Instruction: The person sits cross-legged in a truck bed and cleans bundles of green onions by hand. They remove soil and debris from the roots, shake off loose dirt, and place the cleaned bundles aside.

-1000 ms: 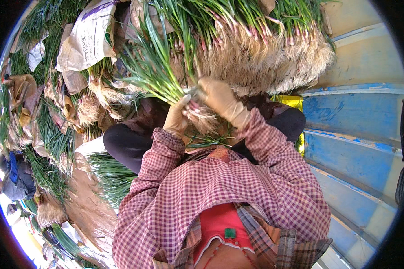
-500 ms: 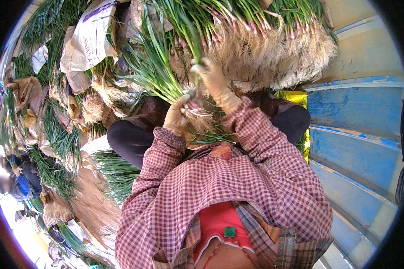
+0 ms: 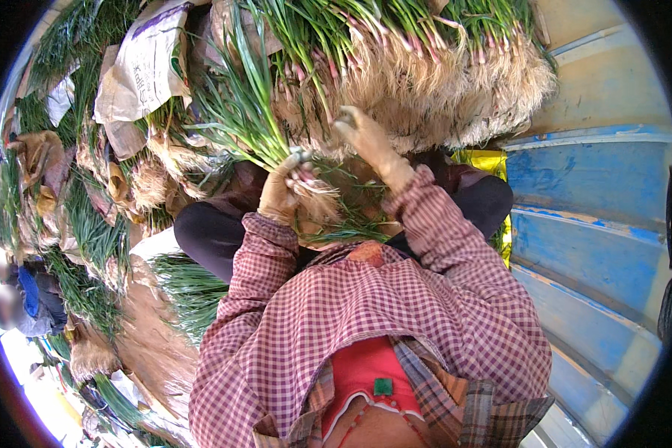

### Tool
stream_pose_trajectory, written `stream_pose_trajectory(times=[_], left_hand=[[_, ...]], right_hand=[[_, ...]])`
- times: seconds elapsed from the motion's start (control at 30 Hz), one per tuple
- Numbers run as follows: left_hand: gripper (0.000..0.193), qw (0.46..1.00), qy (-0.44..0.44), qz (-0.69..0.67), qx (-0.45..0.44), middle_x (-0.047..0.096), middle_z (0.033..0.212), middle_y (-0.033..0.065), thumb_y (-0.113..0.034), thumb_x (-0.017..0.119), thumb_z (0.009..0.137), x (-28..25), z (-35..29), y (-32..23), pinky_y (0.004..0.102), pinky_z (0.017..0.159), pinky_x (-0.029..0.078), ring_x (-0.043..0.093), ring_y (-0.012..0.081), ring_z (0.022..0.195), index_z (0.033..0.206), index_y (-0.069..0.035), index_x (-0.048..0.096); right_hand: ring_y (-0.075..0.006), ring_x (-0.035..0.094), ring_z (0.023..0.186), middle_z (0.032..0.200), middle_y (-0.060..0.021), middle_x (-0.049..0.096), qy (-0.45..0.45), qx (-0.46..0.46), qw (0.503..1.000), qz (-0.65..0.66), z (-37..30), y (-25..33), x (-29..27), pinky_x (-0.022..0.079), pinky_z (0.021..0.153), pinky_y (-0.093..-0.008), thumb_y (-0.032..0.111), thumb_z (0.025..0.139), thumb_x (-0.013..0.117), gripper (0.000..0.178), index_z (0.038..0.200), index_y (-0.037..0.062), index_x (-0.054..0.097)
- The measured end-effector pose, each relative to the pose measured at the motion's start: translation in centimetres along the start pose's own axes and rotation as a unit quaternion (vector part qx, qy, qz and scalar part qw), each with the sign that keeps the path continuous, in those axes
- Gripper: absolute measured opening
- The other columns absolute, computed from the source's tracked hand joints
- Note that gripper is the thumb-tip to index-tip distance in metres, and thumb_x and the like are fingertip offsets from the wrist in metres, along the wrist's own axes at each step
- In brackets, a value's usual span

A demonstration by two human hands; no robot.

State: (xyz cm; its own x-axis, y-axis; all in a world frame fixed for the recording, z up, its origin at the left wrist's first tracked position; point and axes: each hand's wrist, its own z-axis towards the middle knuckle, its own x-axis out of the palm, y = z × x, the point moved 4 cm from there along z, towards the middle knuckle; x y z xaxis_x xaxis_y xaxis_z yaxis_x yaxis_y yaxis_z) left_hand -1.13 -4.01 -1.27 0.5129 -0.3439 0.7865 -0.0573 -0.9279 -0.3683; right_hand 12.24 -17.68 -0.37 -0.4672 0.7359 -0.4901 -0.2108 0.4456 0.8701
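My gloved left hand (image 3: 278, 190) is wrapped round a bunch of green garlic (image 3: 265, 127). The leaves fan up and to the left; the pinkish stem ends and pale roots (image 3: 317, 196) stick out to the right below the fist. My gloved right hand (image 3: 369, 142) hovers right of the bunch, its fingers curled together. Close to those fingertips hangs the lower end of a single stalk (image 3: 324, 101) from the pile; whether they grip it I cannot make out. Just beyond lies the big pile of green garlic (image 3: 440, 82), its pale roots facing me.
Loose green leaves (image 3: 355, 224) lie between my bent legs. More bundles (image 3: 190, 287) and a white sack (image 3: 148, 67) are on the left. At right stand a yellow bag (image 3: 489, 162) and a blue ridged metal wall (image 3: 590, 179). Another person (image 3: 41, 302) sits far left.
My right hand has drawn slightly right and down, away from the bunch. The left hand has shifted a little left with the green garlic still in its grip.
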Motion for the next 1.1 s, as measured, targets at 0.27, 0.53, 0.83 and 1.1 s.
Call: stream_pose_trajectory(times=[0.27,0.53,0.83,1.1], left_hand=[[0.022,0.98,0.065,0.175,0.072,0.057,0.062,0.0101,-0.005,0.053,0.083,2.7,-0.1,-1.6,0.0272,0.052,0.053,0.057,0.0159,0.052,0.099,0.009,0.056],[0.019,0.979,0.004,0.199,0.051,0.06,0.069,0.0121,-0.005,0.053,0.082,2.0,-1.7,0.7,0.0263,0.05,0.052,0.059,0.0173,0.059,0.097,0.005,0.056],[0.027,0.964,0.195,-0.17,0.06,0.057,0.082,0.0044,-0.007,0.056,0.082,2.7,-4.4,-0.2,0.0289,0.071,0.052,0.057,0.0126,0.069,0.107,-0.001,0.049],[0.027,0.868,0.355,-0.347,0.02,0.052,0.088,0.0053,0.001,0.053,0.081,6.1,-5.5,-6.7,0.0282,0.069,0.048,0.054,0.0122,0.073,0.107,-0.004,0.048]], right_hand=[[-0.032,0.059,0.076,0.08,-0.0173,0.06,0.028,-0.231,0.972,-0.035,-5.2,2.2,5.9,0.047,0.072,-0.0401,0.017,0.085,0.049,0.018,0.095,0.005,0.057],[-0.0169,0.06,0.082,0.093,-0.0084,0.062,0.14,0.116,0.93,0.321,0.3,2.7,2.6,0.048,0.076,-0.029,0.027,0.084,0.059,0.036,0.107,-0.0003,0.056],[-0.0216,0.06,0.081,0.095,-0.0132,0.061,-0.092,0.197,0.908,0.358,0.2,0.2,2.9,0.052,0.071,-0.0311,0.019,0.087,0.053,0.031,0.115,0.0058,0.051],[-0.0286,0.06,0.088,0.093,-0.0153,0.062,0.151,-0.008,0.963,-0.224,3.9,0.9,1.3,0.047,0.08,-0.0387,0.036,0.084,0.05,0.033,0.094,0.0061,0.061]])
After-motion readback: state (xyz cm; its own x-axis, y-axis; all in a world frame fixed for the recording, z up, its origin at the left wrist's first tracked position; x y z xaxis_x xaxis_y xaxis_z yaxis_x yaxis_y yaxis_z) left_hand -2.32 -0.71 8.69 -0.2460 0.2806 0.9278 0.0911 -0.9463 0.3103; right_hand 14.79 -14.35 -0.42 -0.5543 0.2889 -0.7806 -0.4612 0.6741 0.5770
